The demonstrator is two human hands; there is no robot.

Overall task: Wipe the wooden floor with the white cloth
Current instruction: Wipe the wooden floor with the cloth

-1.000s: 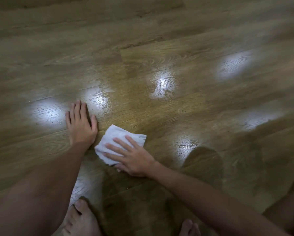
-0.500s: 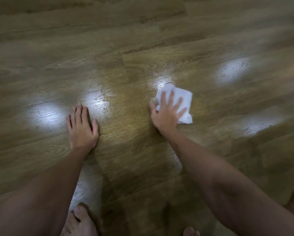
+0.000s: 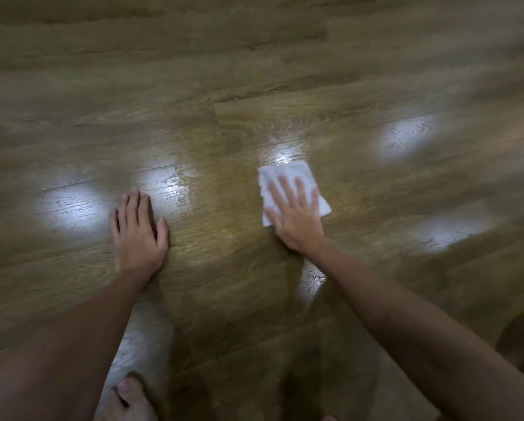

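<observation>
The right hand lies flat, fingers straight and spread, on a folded, roughly square white cloth, pressing it against the glossy brown wood-plank floor. The cloth's far and side edges show beyond the fingers. The left hand lies palm down on the bare floor, fingers straight and close together, well apart from the cloth. Several bright light reflections mark the planks. A bare foot shows at the lower edge, below the left forearm.
</observation>
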